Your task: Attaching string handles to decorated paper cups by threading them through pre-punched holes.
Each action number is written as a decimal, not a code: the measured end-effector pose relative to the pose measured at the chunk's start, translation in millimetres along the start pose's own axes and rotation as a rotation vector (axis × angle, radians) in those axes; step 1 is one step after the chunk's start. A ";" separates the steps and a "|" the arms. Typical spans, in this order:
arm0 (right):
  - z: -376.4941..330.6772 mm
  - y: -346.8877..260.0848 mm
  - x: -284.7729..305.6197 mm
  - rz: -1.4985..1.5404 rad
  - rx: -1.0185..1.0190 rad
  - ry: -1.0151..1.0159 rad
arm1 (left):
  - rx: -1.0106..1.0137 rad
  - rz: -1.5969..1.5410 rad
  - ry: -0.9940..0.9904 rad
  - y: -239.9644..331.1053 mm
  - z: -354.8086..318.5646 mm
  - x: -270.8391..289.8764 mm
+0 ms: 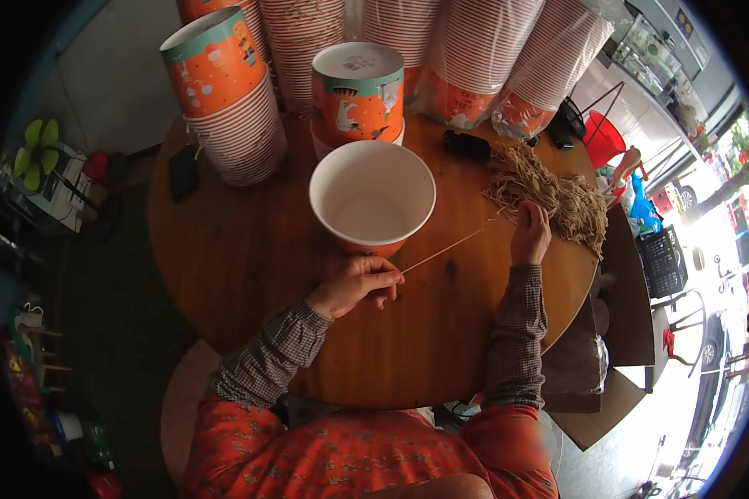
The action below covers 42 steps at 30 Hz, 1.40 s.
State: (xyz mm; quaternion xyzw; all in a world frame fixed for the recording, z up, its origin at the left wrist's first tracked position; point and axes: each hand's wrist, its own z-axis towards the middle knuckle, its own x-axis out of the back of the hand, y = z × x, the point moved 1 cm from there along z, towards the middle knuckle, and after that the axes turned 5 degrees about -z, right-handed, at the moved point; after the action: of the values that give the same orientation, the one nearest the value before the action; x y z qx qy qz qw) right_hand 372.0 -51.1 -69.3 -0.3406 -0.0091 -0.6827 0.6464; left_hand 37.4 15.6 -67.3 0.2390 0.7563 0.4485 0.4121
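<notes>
Sticks (549,195), thin and tan, lay heaped at two o'clock on the round wooden table (250,258). My right hand (531,234) rested at the heap's edge, fingers closed on one stick (445,248), while my left hand (356,284) pinched its near end. At twelve o'clock sat an open white paper bucket (373,197). Judging by this, I was drawing out a single stick; freeing it cleanly would need a steady pull.

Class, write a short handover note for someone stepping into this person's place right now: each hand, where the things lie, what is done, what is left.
Left hand pinches one end of a thin wooden stick.
Right hand rests at the pile of sticks on the round wooden table.
Open white paper bucket stands in front, empty inside.
Done: one stick drawn out.
Left: nothing is in the bucket yet; the pile is large.
</notes>
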 end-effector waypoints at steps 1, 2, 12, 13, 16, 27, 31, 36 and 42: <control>-3.9 7.7 2.3 -0.119 -0.030 -0.077 | -0.043 0.096 0.030 -1.0 1.4 -4.0; -7.2 10.1 1.9 -0.237 -0.062 -0.149 | -0.115 0.210 0.056 -3.5 5.1 -8.8; -64.7 -156.6 11.6 0.705 -0.273 -0.966 | -0.301 0.287 0.126 -6.1 -2.2 -15.2; -65.3 -153.2 10.7 0.701 -0.267 -0.969 | -0.290 0.308 0.127 -6.8 -1.6 -16.0; -64.8 -143.1 11.3 0.761 -0.178 -0.968 | -0.260 0.370 0.144 -12.7 -1.6 -14.4; -63.2 -124.3 11.0 0.699 -0.119 -0.978 | -0.287 0.252 0.148 -18.2 5.0 -11.3; -56.9 -119.0 15.0 0.613 -0.174 -0.990 | -0.266 0.113 0.189 -17.6 1.1 -9.7; -53.8 -125.6 18.3 0.859 -0.248 -0.949 | -0.110 -0.105 0.202 -8.8 -3.2 -19.6; -64.0 -131.2 12.7 0.830 -0.211 -1.063 | -0.262 0.228 0.237 -13.5 -6.2 -26.9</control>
State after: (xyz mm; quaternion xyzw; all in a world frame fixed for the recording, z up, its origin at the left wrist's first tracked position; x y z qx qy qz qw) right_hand 227.3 -69.6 -56.3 -0.6662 -0.1274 -0.1156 0.7256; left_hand 47.1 -13.6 -66.6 0.2132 0.7028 0.6116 0.2943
